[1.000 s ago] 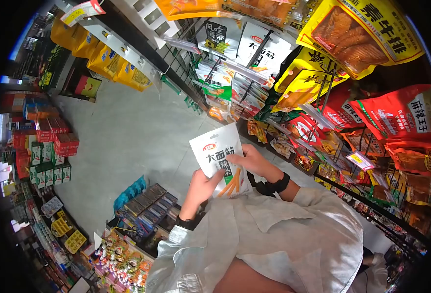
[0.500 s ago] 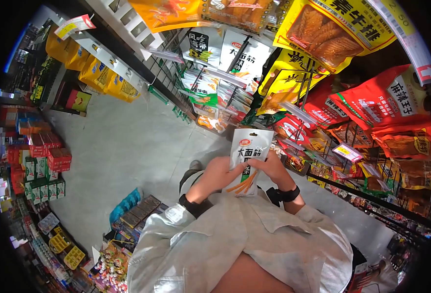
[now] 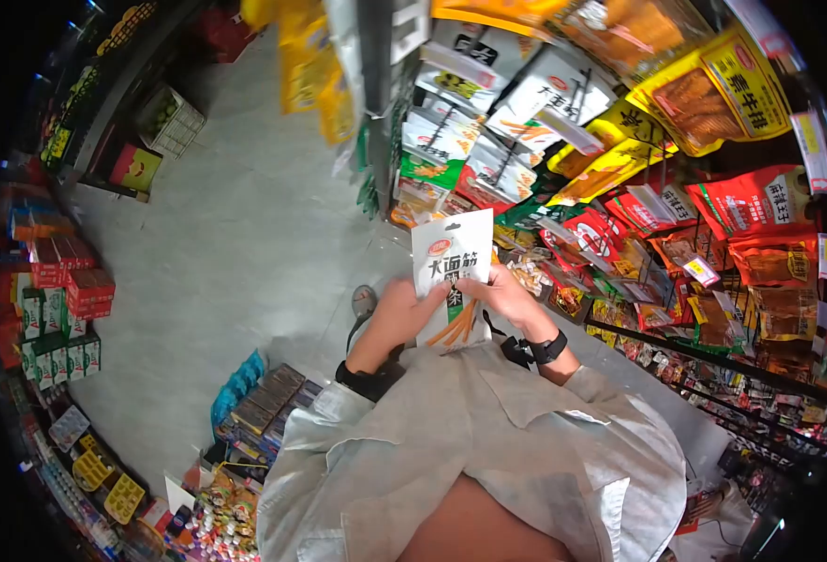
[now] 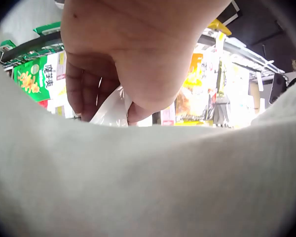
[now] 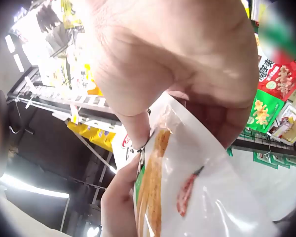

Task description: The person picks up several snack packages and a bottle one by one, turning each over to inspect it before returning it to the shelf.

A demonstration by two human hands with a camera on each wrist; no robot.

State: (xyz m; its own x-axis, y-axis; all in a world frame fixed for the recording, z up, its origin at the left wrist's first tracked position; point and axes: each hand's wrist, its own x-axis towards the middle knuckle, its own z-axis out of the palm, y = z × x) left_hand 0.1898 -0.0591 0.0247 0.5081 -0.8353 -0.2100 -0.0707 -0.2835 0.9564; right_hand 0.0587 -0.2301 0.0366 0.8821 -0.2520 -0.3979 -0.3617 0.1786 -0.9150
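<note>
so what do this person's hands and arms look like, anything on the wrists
The left hand and right hand wear no gloves. Black bands circle both wrists: a left band and a right band. The left sleeve and right sleeve are loose, pale greyish-white cloth.

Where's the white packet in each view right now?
Head: the white packet is near the centre.
Left wrist: part of the white packet shows, left of centre.
Right wrist: the white packet is large, across the lower middle.
Shared landmark: the left hand, only partly visible in right wrist.
</note>
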